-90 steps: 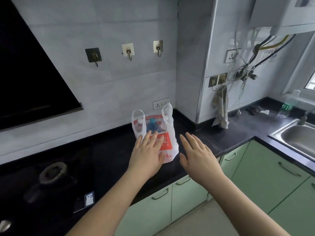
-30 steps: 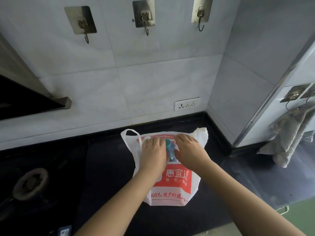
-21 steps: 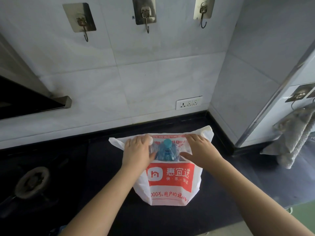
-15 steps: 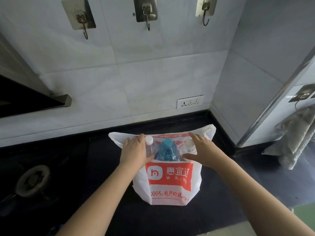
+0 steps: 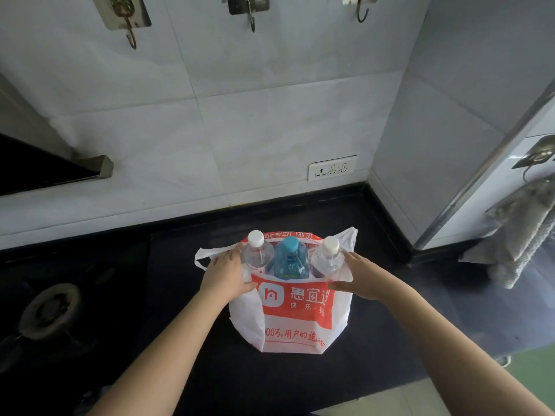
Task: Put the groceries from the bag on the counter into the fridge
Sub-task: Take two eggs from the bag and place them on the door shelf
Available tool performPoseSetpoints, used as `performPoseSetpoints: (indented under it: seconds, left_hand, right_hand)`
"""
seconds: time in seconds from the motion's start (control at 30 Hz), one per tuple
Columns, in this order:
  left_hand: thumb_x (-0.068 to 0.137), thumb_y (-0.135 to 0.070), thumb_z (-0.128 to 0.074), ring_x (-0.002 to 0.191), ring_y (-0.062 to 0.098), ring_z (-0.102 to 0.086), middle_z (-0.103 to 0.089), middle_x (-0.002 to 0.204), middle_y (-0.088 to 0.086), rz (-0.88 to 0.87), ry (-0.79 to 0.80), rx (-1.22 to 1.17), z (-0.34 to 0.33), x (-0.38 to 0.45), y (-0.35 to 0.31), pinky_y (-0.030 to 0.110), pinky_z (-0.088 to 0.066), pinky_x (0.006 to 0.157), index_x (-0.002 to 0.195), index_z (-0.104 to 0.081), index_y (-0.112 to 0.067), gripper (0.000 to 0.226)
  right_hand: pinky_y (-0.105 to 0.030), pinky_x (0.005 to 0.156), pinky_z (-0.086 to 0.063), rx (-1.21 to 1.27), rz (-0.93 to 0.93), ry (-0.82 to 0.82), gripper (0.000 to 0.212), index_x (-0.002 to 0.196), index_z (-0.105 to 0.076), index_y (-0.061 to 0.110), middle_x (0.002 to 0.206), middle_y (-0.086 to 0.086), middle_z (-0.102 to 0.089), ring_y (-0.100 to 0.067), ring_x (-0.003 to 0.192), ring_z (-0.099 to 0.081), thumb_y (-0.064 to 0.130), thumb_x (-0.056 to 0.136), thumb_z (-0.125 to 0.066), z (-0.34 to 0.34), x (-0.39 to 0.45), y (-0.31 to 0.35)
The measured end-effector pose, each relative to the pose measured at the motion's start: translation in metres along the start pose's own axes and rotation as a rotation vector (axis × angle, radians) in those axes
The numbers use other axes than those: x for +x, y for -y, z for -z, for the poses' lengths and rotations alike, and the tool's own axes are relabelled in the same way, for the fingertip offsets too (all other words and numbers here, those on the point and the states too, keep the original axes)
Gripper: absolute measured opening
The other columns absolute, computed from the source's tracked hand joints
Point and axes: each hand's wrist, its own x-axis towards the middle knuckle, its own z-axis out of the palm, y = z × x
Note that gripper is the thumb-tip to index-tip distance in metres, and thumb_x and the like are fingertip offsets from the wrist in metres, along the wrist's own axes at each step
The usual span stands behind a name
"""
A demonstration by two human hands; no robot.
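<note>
A white plastic bag (image 5: 295, 322) with a red printed panel stands on the black counter (image 5: 168, 340). Three bottles poke out of its mouth: a clear one with a white cap (image 5: 256, 250) on the left, a blue one with a blue cap (image 5: 290, 259) in the middle, a clear one with a white cap (image 5: 328, 256) on the right. My left hand (image 5: 225, 273) grips the bag's left rim. My right hand (image 5: 360, 279) grips the right rim. Both hold the mouth pulled wide and low. The fridge is out of view.
A gas burner (image 5: 51, 310) sits at the left of the counter. A tiled wall with a socket (image 5: 332, 168) and three hooks stands behind. A grey towel (image 5: 519, 232) hangs at the right. A range hood's edge (image 5: 99, 166) juts in from the left.
My hands have pulled the bag's rim apart and down. All three bottle tops now stand exposed, where earlier only the blue cap showed.
</note>
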Motion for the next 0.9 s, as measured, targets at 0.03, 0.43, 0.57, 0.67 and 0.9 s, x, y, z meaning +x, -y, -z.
performPoseSetpoints:
  seconds: [0.03, 0.43, 0.57, 0.67, 0.9]
  left_hand:
    - [0.074, -0.044, -0.078, 0.127, 0.024, -0.052, -0.053, 0.140, 0.002, 0.006, 0.020, -0.028, -0.002, 0.000, 0.000, 0.045, -0.047, 0.102, 0.148, -0.028, -0.026, 0.091]
    - [0.084, -0.034, -0.067, 0.095, 0.015, -0.063, -0.063, 0.116, -0.002, -0.016, 0.140, 0.029, -0.046, 0.005, 0.017, 0.031, -0.054, 0.077, 0.132, -0.042, -0.028, 0.055]
    - [0.087, -0.034, -0.064, 0.104, 0.019, -0.063, -0.061, 0.122, 0.003, -0.029, 0.169, 0.128, -0.064, 0.009, 0.023, 0.036, -0.055, 0.084, 0.131, -0.043, -0.022, 0.050]
    - [0.089, -0.040, -0.063, 0.118, 0.022, -0.057, -0.057, 0.132, 0.005, -0.028, 0.150, 0.185, -0.076, 0.009, 0.028, 0.040, -0.051, 0.095, 0.136, -0.038, -0.021, 0.057]
    - [0.090, -0.037, -0.062, 0.127, 0.020, -0.046, -0.051, 0.136, 0.004, -0.142, -0.084, 0.365, -0.093, -0.022, 0.048, 0.034, -0.039, 0.106, 0.147, -0.033, -0.018, 0.067]
  right_hand:
    - [-0.038, 0.097, -0.048, 0.009, 0.003, 0.000, 0.083, 0.146, -0.032, 0.028, 0.140, 0.003, -0.051, -0.020, 0.121, -0.055, 0.057, 0.078, -0.069, -0.004, 0.001, -0.003]
    - [-0.037, 0.110, -0.033, -0.268, -0.040, 0.021, 0.048, 0.146, -0.032, 0.016, 0.147, -0.005, -0.043, -0.024, 0.136, -0.039, 0.031, 0.101, -0.040, -0.065, 0.028, -0.058]
    - [-0.039, 0.114, -0.028, -0.330, -0.051, 0.050, 0.050, 0.149, -0.027, 0.012, 0.153, -0.007, -0.034, -0.024, 0.142, -0.030, 0.029, 0.103, -0.035, -0.078, 0.032, -0.066]
    - [-0.038, 0.114, -0.028, -0.397, -0.058, 0.033, 0.050, 0.149, -0.027, 0.013, 0.154, -0.005, -0.032, -0.023, 0.142, -0.028, 0.031, 0.103, -0.035, -0.078, 0.032, -0.067]
    - [-0.039, 0.103, -0.038, -0.423, 0.039, -0.331, 0.038, 0.126, -0.058, 0.018, 0.126, -0.003, -0.057, -0.026, 0.121, -0.051, 0.031, 0.091, -0.060, -0.092, 0.004, -0.057]
